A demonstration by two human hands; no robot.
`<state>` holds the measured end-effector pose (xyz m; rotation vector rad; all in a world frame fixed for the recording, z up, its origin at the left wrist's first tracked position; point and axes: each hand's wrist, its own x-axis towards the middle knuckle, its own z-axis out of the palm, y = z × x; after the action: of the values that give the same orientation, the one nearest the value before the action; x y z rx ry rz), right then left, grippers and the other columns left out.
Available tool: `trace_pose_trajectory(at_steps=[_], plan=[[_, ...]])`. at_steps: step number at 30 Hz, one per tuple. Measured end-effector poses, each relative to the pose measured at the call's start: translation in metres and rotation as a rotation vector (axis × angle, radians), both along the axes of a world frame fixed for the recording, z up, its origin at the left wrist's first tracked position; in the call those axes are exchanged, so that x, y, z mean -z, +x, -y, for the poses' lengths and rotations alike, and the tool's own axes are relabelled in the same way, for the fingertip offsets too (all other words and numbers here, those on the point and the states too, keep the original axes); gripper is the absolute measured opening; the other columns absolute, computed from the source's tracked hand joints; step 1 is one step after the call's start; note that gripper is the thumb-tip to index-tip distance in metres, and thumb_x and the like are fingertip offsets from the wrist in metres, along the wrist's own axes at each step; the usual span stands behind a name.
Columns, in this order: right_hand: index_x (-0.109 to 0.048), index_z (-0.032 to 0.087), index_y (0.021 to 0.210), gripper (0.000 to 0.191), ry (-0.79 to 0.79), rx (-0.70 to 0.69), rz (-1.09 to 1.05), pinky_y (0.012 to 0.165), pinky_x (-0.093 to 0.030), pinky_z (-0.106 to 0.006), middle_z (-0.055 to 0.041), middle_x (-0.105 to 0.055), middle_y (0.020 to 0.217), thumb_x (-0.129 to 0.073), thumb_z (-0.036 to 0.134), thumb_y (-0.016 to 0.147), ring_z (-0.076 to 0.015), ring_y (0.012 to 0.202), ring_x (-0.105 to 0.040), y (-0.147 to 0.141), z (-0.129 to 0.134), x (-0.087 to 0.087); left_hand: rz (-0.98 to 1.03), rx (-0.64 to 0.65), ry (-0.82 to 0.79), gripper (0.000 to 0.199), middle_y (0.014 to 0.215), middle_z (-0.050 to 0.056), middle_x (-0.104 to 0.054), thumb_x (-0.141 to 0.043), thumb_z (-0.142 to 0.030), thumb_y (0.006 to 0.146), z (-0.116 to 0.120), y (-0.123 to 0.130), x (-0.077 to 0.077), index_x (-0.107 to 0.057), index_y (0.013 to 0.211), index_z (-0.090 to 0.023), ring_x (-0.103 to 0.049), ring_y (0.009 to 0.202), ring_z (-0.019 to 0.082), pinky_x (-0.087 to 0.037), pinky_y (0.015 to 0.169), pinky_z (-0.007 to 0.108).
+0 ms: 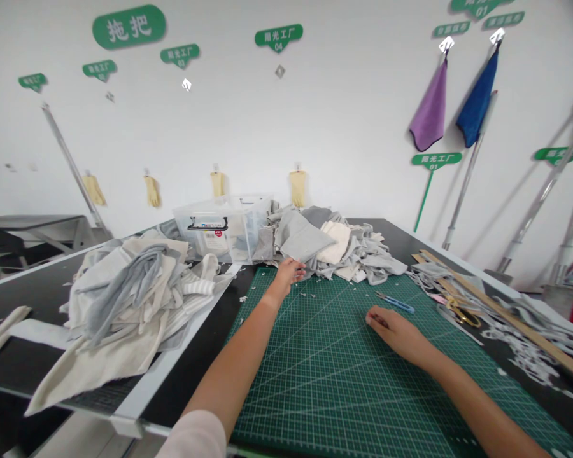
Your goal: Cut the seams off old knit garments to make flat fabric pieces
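My left hand (pixel 290 275) is at the far edge of the green cutting mat (pixel 315 356), with its fingers closed on the lower edge of a grey cloth (pixel 302 236) at the front of the back heap. Over the mat, right of its middle, my right hand (pixel 386 323) is curled, its thumb and fingers drawn together; whether anything small is between them cannot be made out. A blue cutter (pixel 395 301) lies just beyond it. White and grey cloths (pixel 363 251) are piled beside the held one.
A clear plastic box (pixel 219 232) stands behind the left cloth heap (pixel 138 286). On the right lie a long wooden strip (pixel 516 321), gold-handled scissors (pixel 461 312) and tangled white scraps (pixel 520 356). Poles lean against the wall.
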<state>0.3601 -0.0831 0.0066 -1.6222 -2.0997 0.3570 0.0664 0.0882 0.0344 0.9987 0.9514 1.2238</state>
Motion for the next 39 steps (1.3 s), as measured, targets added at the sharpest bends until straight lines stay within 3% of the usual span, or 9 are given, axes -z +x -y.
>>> trace_pose_trajectory(at_steps=[11,17,29,39], plan=[[-0.061,0.024,0.092,0.032,-0.009,0.007,0.018,0.078,-0.045,-0.033,-0.0041,-0.068,0.088,-0.041,0.047,0.100,-0.0226,0.084,-0.062,0.003,-0.002,0.004,-0.136,-0.117,-0.108,0.037,0.081,0.003,-0.070,-0.073,-0.022,0.076,-0.003,0.000,0.010,-0.055,0.109,-0.021,-0.065,0.063,0.014,-0.051,0.066,0.027],[-0.061,0.024,0.091,0.031,-0.002,0.000,0.011,0.078,-0.044,-0.033,-0.0039,-0.068,0.087,-0.041,0.046,0.100,-0.0225,0.084,-0.061,0.002,-0.001,0.003,-0.139,-0.130,-0.114,0.039,0.078,0.002,-0.068,-0.076,-0.025,0.073,-0.004,-0.002,0.011,-0.055,0.105,-0.022,-0.065,0.063,0.015,-0.051,0.067,0.029],[-0.061,0.024,0.090,0.032,-0.016,0.006,0.003,0.076,-0.045,-0.033,-0.0044,-0.068,0.086,-0.041,0.047,0.100,-0.0225,0.082,-0.061,0.001,-0.001,0.000,-0.089,0.032,-0.025,0.030,0.094,0.007,-0.074,-0.075,-0.037,0.076,0.000,-0.003,0.009,-0.058,0.094,-0.020,-0.066,0.066,0.013,-0.051,0.066,0.025],[-0.062,0.024,0.091,0.031,0.003,-0.003,-0.003,0.078,-0.045,-0.033,-0.0036,-0.068,0.087,-0.042,0.045,0.100,-0.0222,0.084,-0.061,0.003,-0.002,0.004,-0.064,-0.018,-0.007,0.029,0.088,0.006,-0.073,-0.074,-0.040,0.078,-0.003,0.000,0.009,-0.059,0.093,-0.019,-0.064,0.062,0.012,-0.050,0.061,0.023]])
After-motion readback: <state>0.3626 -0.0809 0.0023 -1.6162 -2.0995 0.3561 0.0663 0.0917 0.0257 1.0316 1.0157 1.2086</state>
